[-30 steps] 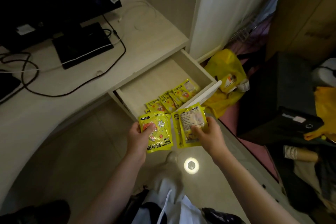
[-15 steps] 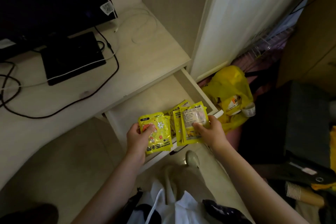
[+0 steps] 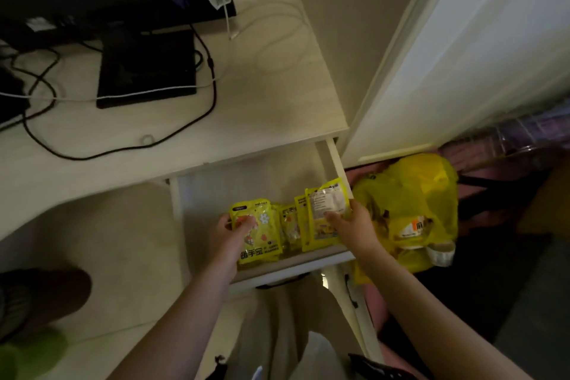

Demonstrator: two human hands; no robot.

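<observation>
Yellow foil throughout.

- Left hand (image 3: 229,233) pinches single hand-warmer packet (image 3: 262,234), thumb on printed face.
- Right hand (image 3: 351,225) pinches stacked packets (image 3: 327,213), label side up.
- Both loads sit over open drawer (image 3: 296,264), just beyond its front rim.
- Step judged: laying packets into drawer. Lower flat, align edges with loose packets (image 3: 290,225) between hands, let go only once drawer floor takes weight.
- Drawer contents: those few loose packets.
- Yellow plastic bag (image 3: 413,194), right of right hand: white container inside, remainder unclear.
- Surface (image 3: 262,108) lies beyond hands.
</observation>
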